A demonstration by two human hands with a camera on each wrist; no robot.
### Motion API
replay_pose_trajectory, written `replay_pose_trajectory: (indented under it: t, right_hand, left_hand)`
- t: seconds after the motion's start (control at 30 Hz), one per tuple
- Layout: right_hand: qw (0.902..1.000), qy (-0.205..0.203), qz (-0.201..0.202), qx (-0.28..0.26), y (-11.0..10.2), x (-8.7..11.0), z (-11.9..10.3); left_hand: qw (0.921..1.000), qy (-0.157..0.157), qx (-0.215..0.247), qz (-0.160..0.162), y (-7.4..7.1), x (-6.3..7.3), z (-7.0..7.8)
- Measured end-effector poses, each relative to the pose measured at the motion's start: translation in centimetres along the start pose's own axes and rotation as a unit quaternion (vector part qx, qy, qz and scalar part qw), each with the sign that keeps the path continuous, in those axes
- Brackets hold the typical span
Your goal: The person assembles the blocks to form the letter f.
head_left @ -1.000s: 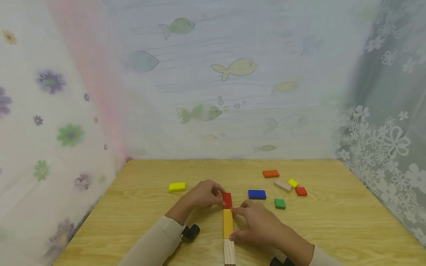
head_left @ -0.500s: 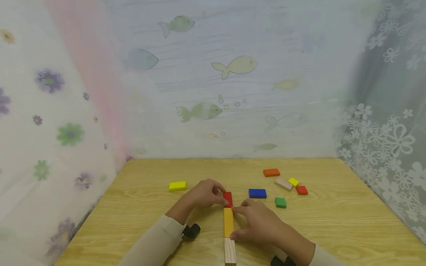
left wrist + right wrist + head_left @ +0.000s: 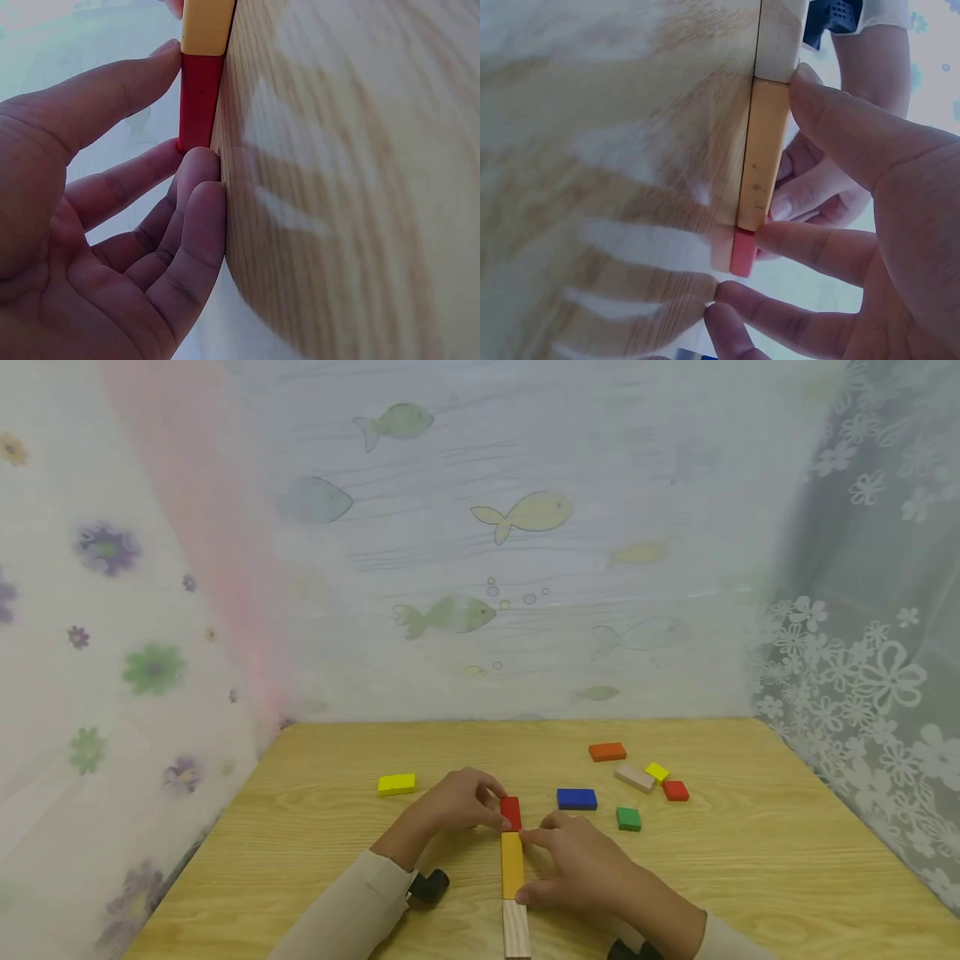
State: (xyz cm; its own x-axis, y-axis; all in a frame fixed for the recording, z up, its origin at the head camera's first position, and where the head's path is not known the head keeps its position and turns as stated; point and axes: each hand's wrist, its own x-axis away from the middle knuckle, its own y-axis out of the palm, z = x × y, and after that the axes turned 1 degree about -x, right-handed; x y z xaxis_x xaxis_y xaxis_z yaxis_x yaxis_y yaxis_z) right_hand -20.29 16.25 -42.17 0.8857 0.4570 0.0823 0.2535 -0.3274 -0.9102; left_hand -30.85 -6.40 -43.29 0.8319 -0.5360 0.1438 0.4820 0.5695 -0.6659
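Observation:
My left hand (image 3: 456,800) holds a red block (image 3: 511,812) at its ends, thumb at the near end and index finger at the far end. The red block lies end to end with a yellow-orange block (image 3: 512,866) and a plain wooden block (image 3: 516,931), forming a straight row on the table. My right hand (image 3: 588,864) rests along the row's right side. In the right wrist view its thumb touches near the seam of the plain block (image 3: 781,37) and yellow-orange block (image 3: 765,150); its index finger touches by the red block's (image 3: 743,253) seam.
On the wooden table (image 3: 322,752) a yellow block (image 3: 397,785) lies at left. To the right are a blue block (image 3: 577,799), a green block (image 3: 628,819), an orange block (image 3: 607,752), a plain block (image 3: 635,778), a small yellow block (image 3: 657,772) and a small red block (image 3: 676,791).
The head view shifts slightly. Both hands and the row of blocks otherwise stay nearly still; my left thumb moves only a little at the red block's near end.

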Motion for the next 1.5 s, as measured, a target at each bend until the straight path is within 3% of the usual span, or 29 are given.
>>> replay_pose_trajectory:
  t: [1.0, 1.5]
  right_hand:
    - [1.0000, 0.002, 0.007, 0.006, 0.18, 0.00, -0.05]
    - [0.9999, 0.009, 0.011, -0.003, 0.19, -0.46, -0.04]
  left_hand:
    - [0.9999, 0.003, -0.009, 0.005, 0.00, 0.26, 0.11]
    - [0.9998, 0.006, -0.019, 0.001, -0.23, -0.37, -0.41]
